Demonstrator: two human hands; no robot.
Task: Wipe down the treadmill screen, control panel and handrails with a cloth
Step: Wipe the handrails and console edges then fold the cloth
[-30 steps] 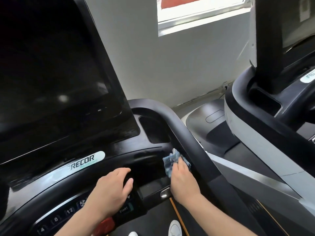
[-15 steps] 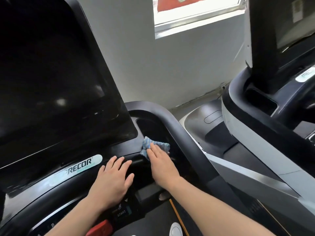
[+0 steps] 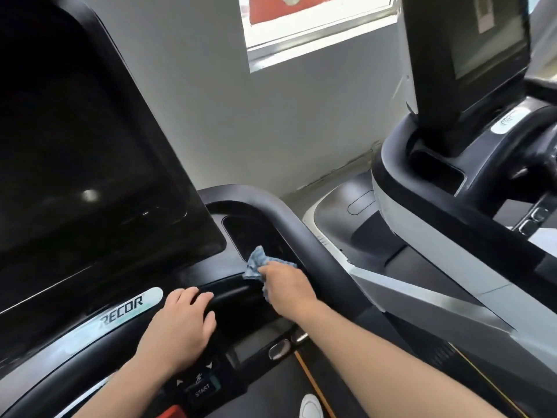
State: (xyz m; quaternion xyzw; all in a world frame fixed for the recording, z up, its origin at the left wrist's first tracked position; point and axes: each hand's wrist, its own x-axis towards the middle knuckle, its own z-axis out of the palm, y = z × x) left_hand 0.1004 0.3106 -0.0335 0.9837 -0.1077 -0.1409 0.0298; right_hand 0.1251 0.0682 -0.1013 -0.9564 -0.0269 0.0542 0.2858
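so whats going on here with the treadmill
A person is cleaning a treadmill console. Their right hand holds a crumpled blue cloth against the console's dark panel, at the near edge of the recessed cup pocket beside the right handrail. The left hand rests flat on the curved front bar, just right of the logo badge, holding nothing. The big dark screen is not being touched.

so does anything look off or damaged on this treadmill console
Nothing stands out. The screen is dark and looks unbroken, the right hand holds the blue cloth at the edge of the cup recess, and the left hand rests on the panel.
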